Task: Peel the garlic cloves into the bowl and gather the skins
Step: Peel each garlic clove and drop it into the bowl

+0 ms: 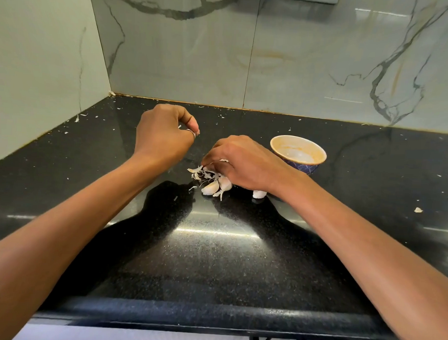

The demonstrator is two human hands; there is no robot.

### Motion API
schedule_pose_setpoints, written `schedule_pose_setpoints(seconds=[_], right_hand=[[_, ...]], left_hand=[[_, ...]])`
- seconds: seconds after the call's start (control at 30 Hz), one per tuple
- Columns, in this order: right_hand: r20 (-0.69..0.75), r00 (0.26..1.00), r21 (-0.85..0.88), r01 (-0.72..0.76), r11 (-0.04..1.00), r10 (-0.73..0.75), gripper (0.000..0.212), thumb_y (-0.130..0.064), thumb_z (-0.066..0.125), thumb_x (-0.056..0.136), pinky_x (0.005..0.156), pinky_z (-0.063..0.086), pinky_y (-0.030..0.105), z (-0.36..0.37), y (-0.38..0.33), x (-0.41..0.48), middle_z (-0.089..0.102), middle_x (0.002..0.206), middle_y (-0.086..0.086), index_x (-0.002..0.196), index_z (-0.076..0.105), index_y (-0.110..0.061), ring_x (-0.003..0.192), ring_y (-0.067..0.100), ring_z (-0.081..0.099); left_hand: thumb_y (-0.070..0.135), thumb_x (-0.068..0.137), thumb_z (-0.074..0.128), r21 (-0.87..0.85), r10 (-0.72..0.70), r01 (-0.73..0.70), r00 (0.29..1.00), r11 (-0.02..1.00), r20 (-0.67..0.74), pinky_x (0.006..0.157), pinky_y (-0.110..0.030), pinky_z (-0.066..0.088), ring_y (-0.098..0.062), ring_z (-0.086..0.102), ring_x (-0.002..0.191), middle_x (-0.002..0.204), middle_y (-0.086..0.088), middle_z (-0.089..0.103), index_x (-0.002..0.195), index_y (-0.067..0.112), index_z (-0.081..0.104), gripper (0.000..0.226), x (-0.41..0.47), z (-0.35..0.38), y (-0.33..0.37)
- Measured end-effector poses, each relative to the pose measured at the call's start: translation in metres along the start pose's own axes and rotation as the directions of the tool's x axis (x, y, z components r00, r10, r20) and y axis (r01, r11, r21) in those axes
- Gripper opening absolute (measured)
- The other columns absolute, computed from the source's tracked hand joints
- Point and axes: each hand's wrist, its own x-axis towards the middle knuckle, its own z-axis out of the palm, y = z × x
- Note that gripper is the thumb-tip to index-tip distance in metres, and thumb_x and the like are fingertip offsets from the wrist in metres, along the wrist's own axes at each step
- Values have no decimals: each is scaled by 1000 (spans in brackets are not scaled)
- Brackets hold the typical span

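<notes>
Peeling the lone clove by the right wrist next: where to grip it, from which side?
Probably pinch the lone clove across its rounded flanks from the near side: its far part sits under the right hand, the pile lies apart.

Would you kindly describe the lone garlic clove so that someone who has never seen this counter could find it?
On the black countertop, find the blue-patterned bowl near the marble wall. Just in front of it, under the wrist of the right hand, lies a white garlic clove. Unlike the cloves further left, it sits alone, clear of the heap of skins.
</notes>
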Motion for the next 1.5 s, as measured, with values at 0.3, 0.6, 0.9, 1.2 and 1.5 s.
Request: schedule_pose_setpoints(seconds=[0.3, 0.6, 0.9, 1.2, 1.5], right_hand=[[19, 997, -13, -72, 997, 72, 16, -17, 53, 102, 89, 46, 32, 5, 2, 3, 61, 110, -2, 112, 64, -21, 107, 18, 55], [-136, 978, 99, -146, 984, 159, 12, -18, 51, 102, 83, 49, 46, -3, 5, 0, 64, 104, 1, 111, 59, -15, 96, 22, 58], [-263, 944, 274, -124, 954, 198, 8, -15, 68, 94, 80, 54, 42, -4, 11, 0, 71, 88, -2, 102, 68, -15, 85, 13, 66], [-288, 925, 326, -150, 933, 249, 17, -23, 79, 89, 69, 48, 10, -9, 6, 0, 72, 87, -8, 102, 72, -15, 76, -4, 64], [-206, 935, 308, -217, 926, 288, 24, -20, 81, 84, 70, 45, 26, -11, 5, -1, 71, 84, -7, 104, 68, -18, 80, 11, 65]], left_hand=[[12, 87, 72, -57, 25, -20, 995, 998, 92, 86, -25, 42, -10, 58, 97, 95, 9, 66, 87, 27, 73, 15, -1, 1, -1], [13, 95, 63, -75, 22, 4, 941, 997, 339, 66, -20, 54, -5, 69, 60, 81, 4, 75, 99, 25, 77, 19, -1, 3, 1], [17, 92, 74, -322, -3, 130, 930, 938, 367, 64, -21, 60, -12, 75, 79, 85, -3, 78, 100, 16, 75, 8, -3, 0, 5], [8, 84, 79, -446, 4, 201, 909, 872, 417, 70, -25, 63, -11, 73, 82, 95, -9, 76, 107, 9, 72, 24, -3, 1, 6], [11, 90, 76, -455, -16, 165, 949, 875, 314, 72, -27, 62, -21, 73, 99, 98, -8, 75, 104, 15, 74, 15, 3, 3, -1]])
